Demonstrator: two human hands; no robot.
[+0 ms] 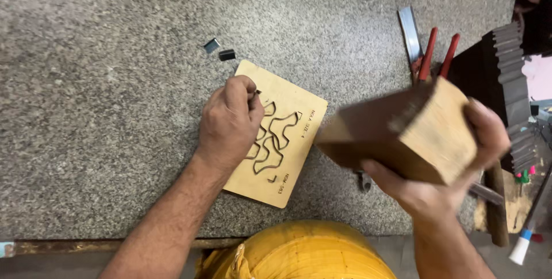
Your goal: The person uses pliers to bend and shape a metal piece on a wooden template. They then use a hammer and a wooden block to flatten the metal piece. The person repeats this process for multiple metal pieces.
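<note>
From the head camera I see my left hand (230, 121) resting on a flat plywood board (276, 135) that lies on the speckled grey worktop (103, 95). Its fingers are pinched narrow on a small dark metal strip (257, 91) at the board's upper edge. The board carries winding cut slots, some lined with thin metal, and short dark printed marks along its right edge.

My right hand (454, 170) is raised beside the board, fingers wrapped firmly round a heavy wooden block (402, 138), which is blurred. To do this well, I judge the strip should stand upright in its slot, the pinching fingers kept low and clear, and the block's flat face brought down square.

Two small metal offcuts (219, 50) lie just above the board. Red-handled pliers (434, 55) and a flat steel bar (409, 32) lie farther right, partly behind the block. A dark ridged object (512, 83) stands at the right edge. My yellow garment (299, 253) fills the bottom.
</note>
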